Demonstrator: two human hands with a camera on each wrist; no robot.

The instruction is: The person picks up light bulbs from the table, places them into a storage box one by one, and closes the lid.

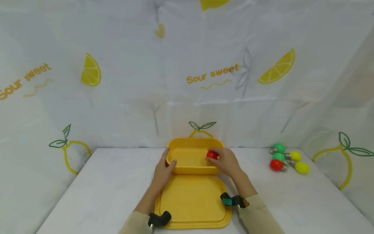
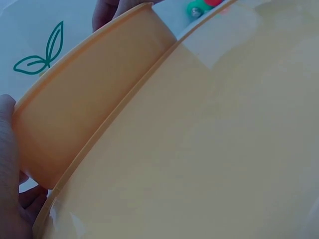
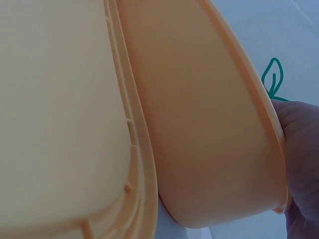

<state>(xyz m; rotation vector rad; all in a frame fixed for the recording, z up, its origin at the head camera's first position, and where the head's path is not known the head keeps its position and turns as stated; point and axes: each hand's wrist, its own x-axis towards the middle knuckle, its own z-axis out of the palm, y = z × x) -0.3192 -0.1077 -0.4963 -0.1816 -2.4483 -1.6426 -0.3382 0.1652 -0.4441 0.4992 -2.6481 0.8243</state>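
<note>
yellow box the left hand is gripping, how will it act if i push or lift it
The yellow box is probably stiff, as its walls hold their shape where the left hand grips one end. It looks light for its size, since the rim seems thin. Low and wide, it would likely slide before tipping.

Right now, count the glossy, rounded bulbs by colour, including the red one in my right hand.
Green rounded bulbs with silvery metal bases: 2
Yellow rounded bulbs with silvery metal bases: 2
Red rounded bulbs: 2, one in your right hand with its base out of sight
Total: 6
</note>
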